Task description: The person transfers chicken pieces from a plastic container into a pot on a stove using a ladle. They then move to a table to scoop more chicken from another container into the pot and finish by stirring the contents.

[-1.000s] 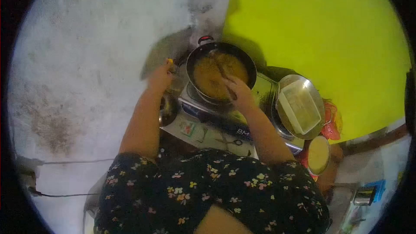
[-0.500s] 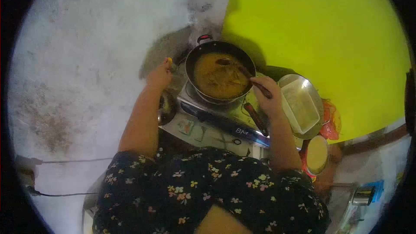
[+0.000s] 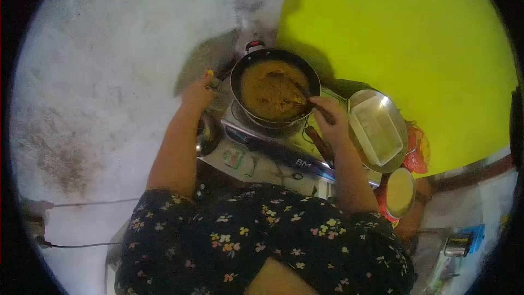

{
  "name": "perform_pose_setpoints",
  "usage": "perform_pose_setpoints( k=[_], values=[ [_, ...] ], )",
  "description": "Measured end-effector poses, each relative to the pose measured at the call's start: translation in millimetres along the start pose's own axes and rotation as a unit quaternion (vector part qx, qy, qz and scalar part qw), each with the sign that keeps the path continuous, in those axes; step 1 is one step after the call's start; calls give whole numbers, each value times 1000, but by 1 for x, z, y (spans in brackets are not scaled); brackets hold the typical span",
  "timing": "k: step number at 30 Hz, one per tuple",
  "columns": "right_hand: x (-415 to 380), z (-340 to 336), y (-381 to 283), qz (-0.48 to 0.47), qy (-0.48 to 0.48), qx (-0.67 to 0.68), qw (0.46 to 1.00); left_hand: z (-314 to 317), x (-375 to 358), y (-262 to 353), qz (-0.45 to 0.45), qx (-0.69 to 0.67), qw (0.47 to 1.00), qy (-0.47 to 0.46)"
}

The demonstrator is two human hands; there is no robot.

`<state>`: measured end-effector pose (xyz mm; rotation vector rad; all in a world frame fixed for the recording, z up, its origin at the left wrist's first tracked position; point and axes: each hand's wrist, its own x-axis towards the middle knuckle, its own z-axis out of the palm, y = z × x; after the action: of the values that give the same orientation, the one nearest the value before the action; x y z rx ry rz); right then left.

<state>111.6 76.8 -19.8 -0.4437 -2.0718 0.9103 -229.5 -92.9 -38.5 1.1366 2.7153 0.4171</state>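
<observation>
A dark wok (image 3: 310, 69) full of orange-brown stew (image 3: 262, 94) sits on a gas stove (image 3: 284, 155). My right hand (image 3: 332, 120) is closed round the dark handle of a cooking spoon (image 3: 298, 86), whose head lies in the stew; its exact shape is hard to see. The wok's long handle (image 3: 316, 142) points down and right, below that hand. My left hand (image 3: 196, 97) is left of the wok, fingers closed, with a small yellow bit (image 3: 209, 72) at the fingertips. What it grips there is too blurred to name.
Right of the stove, a pale rectangular tub (image 3: 376, 131) stands in a metal basin (image 3: 357, 101). Nearer are a red plastic bag (image 3: 417, 155) and a round pale-topped container (image 3: 401, 192). A shiny metal pot (image 3: 207, 136) sits under my left forearm. Walls rise behind the stove.
My right hand and the spoon have shifted slightly left and down, and the stew's surface looks stirred. My left hand stays beside the wok. The view has moved a little.
</observation>
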Motion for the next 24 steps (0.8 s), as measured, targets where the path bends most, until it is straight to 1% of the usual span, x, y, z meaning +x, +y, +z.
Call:
perform_pose_setpoints(
  k=[2, 3, 4, 5, 7, 8, 11, 13, 14, 16, 17, 19, 20, 22, 23, 24],
  values=[
    [3, -16, 0, 3, 10, 5, 1000, 2, -1, -1, 21, 5, 999, 24],
    [5, -23, 2, 5, 16, 8, 1000, 3, 0, -2, 17, 15, 999, 27],
    [9, -28, 8, -14, 28, 59, 998, 7, 3, -5, 13, 25, 999, 30],
    [7, -30, 12, 0, 26, 81, 996, 12, 6, -8, 10, 36, 999, 33],
    [5, -33, 18, 26, 21, 127, 991, 24, 19, -23, 31, 12, 999, 28],
    [4, -31, 19, 24, 16, 111, 993, 31, 25, -30, 41, 0, 999, 25],
    [1, -18, 13, 25, 7, 72, 997, 24, 14, -19, 29, -8, 998, 54],
    [-1, -8, 4, 38, 15, 55, 998, 8, 4, -5, 12, -22, 999, 40],
    [-2, -9, 1, 43, 21, 75, 996, 4, 1, -1, 2, -29, 999, 33],
    [-2, -10, -2, 51, 30, 114, 992, 13, 9, -12, 27, -42, 998, 43],
    [-2, -13, 1, 39, 34, 110, 993, 19, 13, -19, 39, -49, 997, 48],
    [0, -27, 7, 14, 40, 100, 994, 13, 8, -12, 22, -27, 999, 33],
    [0, -31, 9, 30, 43, 138, 989, 10, 7, -10, 14, -16, 999, 26],
    [0, -36, 6, 61, 48, 214, 974, 17, 10, -15, 27, -21, 998, 49],
    [-1, -36, 4, 76, 47, 215, 972, 20, 12, -18, 34, -24, 997, 60],
    [-4, -34, 3, 91, 47, 217, 971, 15, 9, -13, 13, -16, 999, 41]
  ],
)
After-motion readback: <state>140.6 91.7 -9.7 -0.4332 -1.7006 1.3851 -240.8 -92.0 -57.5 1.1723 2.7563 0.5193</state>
